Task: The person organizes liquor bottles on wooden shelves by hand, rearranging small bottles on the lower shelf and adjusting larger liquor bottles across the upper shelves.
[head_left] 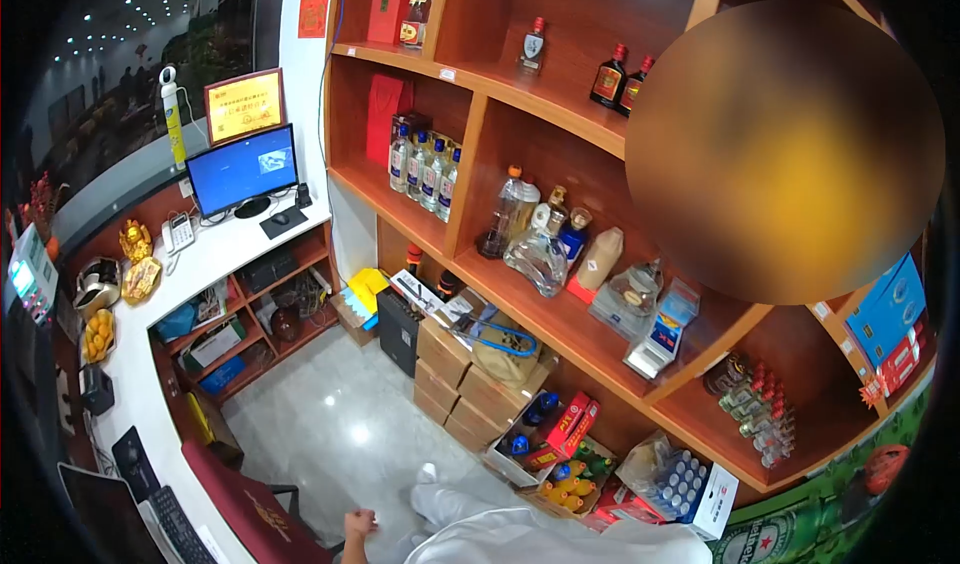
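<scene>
The left hand (pixel 361 524) seems empty, its fingers loosely open; the right is out of view. Nearest, the dark red fabric-covered chair (pixel 240 499) stands untouched beside the long white counter (pixel 178 286), with no handling under way.

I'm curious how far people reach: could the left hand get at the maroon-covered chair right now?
Probably yes: the left hand looks close to the maroon-covered chair, and I see only floor in the gap between them.

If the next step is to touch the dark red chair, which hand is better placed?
Probably the left hand: it shows near the dark red chair, while the right hand is out of view.
</scene>
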A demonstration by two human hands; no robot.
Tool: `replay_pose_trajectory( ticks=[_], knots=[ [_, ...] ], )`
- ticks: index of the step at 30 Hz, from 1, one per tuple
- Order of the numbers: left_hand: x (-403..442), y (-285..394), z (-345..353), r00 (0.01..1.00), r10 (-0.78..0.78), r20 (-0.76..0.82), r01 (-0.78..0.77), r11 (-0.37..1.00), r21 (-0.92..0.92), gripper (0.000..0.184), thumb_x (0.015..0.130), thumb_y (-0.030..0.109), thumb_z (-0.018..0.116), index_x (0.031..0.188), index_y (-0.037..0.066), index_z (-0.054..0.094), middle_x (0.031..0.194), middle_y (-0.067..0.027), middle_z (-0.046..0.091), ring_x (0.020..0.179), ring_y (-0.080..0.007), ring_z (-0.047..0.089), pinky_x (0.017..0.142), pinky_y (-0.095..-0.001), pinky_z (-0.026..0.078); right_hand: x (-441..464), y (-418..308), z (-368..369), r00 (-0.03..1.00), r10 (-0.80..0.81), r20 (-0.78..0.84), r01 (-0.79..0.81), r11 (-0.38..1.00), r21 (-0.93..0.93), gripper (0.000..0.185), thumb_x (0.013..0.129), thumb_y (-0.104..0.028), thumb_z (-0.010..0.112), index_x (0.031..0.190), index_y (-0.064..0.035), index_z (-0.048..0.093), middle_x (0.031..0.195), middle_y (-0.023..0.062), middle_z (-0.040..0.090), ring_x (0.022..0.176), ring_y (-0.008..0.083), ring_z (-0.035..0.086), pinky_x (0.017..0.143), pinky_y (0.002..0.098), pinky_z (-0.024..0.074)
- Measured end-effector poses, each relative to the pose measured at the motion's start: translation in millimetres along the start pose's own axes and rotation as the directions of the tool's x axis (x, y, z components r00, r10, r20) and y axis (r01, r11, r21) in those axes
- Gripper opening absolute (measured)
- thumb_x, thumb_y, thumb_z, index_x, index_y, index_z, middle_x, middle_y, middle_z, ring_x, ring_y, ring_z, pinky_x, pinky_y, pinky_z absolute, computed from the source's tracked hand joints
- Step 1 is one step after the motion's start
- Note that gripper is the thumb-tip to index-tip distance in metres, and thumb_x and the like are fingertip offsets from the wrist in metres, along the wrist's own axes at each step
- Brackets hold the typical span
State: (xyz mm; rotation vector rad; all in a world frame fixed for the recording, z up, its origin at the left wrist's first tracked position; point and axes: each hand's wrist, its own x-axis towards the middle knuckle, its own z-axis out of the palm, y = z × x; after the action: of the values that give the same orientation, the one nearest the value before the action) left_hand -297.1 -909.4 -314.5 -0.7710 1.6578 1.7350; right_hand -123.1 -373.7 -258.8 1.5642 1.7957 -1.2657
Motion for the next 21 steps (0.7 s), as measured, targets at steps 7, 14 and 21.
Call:
replay_pose_trajectory(
  ticks=[7,14,21],
  knots=[
    [17.2,37.7,-45.2,0.951,-0.309,-0.014,0.31,0.951,0.022,0.013,0.089,0.004,0.059,0.096,-0.004,0.066,0.082,-0.018,0.069,0.062,-0.0293,0.068,0.056,-0.0454,0.059,181.7,-191.8,90.1,0.979,-0.196,0.049,0.193,0.832,-0.52,0.029,0.082,-0.04,0.066,0.069,-0.0164,0.077,0.07,0.0108,0.073,0.075,0.028,0.073,0.069,0.0421,0.0583],
    [39.2,133.3,-47.1,0.957,-0.29,-0.014,0.287,0.938,0.195,0.017,0.091,0.007,0.057,0.101,-0.004,0.066,0.087,-0.0198,0.069,0.066,-0.032,0.069,0.058,-0.0446,0.059,-59.0,-602.0,239.1,0.237,-0.924,0.3,0.964,0.185,-0.191,0.032,0.083,-0.029,0.071,0.105,-0.0064,0.073,0.101,0.0197,0.073,0.099,0.0348,0.071,0.088,0.0455,0.0548],
    [128.2,214.9,-56.5,0.965,-0.235,0.114,0.171,0.9,0.401,0.021,0.092,0.01,0.056,0.105,-0.004,0.065,0.091,-0.0215,0.068,0.07,-0.0346,0.07,0.06,-0.0438,0.06,-381.1,-769.5,22.1,-0.42,-0.89,0.179,0.907,-0.403,0.124,0.024,0.093,-0.029,0.071,0.097,-0.0056,0.069,0.071,0.0089,0.068,0.065,0.026,0.065,0.062,0.0393,0.0511]
  ],
)
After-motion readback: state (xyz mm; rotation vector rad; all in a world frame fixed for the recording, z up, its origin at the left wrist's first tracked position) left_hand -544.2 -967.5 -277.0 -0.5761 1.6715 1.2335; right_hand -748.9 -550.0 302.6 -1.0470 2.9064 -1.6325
